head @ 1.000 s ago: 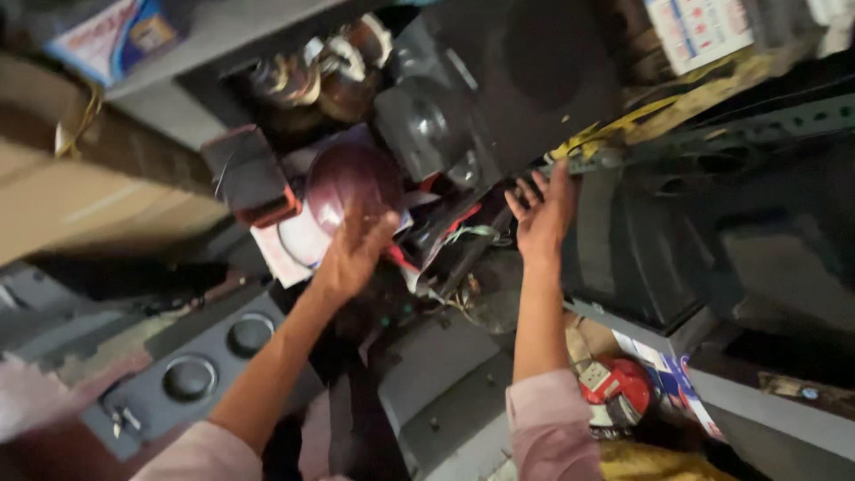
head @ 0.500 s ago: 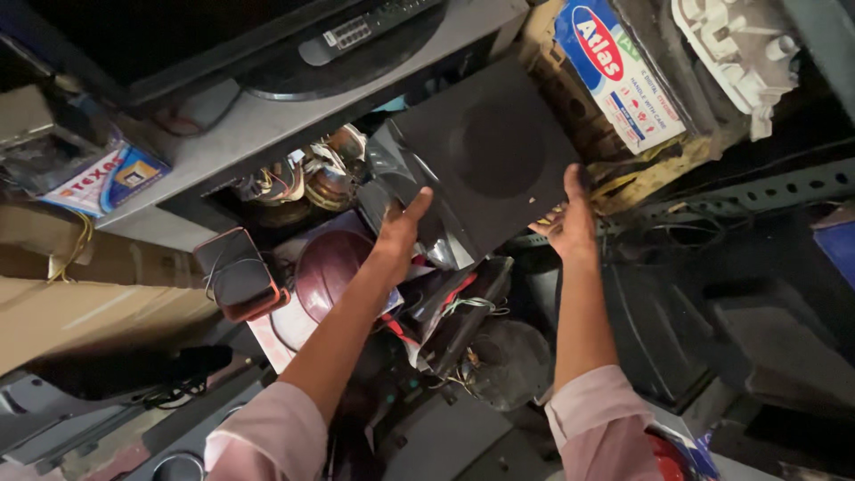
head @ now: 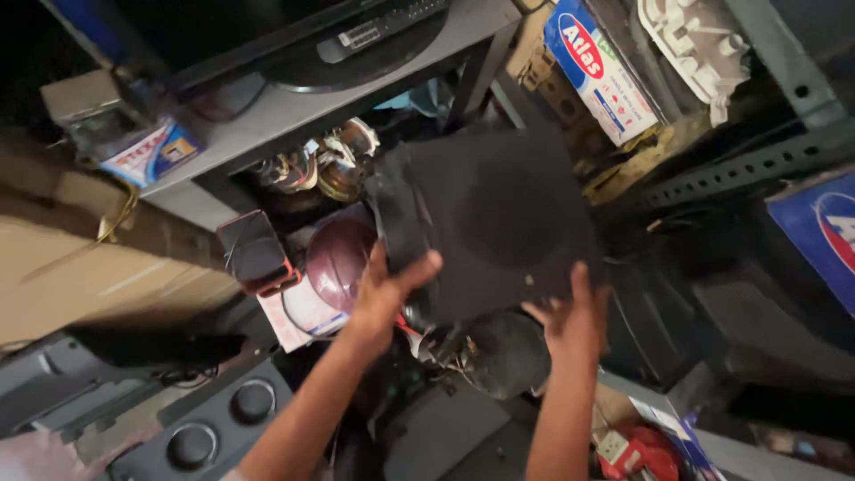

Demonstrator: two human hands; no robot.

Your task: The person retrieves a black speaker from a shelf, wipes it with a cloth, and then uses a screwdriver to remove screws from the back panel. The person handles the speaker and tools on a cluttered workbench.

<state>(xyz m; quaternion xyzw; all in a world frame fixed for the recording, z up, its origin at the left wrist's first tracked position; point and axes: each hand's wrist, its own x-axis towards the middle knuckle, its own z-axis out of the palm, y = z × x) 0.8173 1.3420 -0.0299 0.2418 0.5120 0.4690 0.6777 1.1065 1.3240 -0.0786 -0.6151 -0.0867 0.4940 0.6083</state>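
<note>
Holding item: a black speaker box (head: pixel 499 223), gripped from below by both hands and tilted, its round grille face turned to the camera.

- Left hand (head: pixel 387 298): closed on the box's lower left corner, thumb laid across the front edge.
- Right hand (head: pixel 574 325): fingers spread wide against the lower right edge; whether the edge is truly clasped cannot be told.
- Edges: the box's top corner lies just below the grey shelf (head: pixel 294 111); its right side stands near a perforated metal upright (head: pixel 757 165). Little free room is seen on either side.
- Beneath the box: a dark round part (head: pixel 508 356) and a tangle of wires (head: pixel 445 352), partly covered by the hands.
- Left of the box: a maroon dome (head: pixel 338 258) just beside the left hand, and a small red-edged black case (head: pixel 256 254) near it.
- Lower left: a grey panel with round knobs (head: pixel 214 419), cut off by the frame.
- Upper right: a white and blue carton (head: pixel 601 67), partly hidden by shelving.
- Hard to read: the dark recess at right, where shapes are lost in shadow.
</note>
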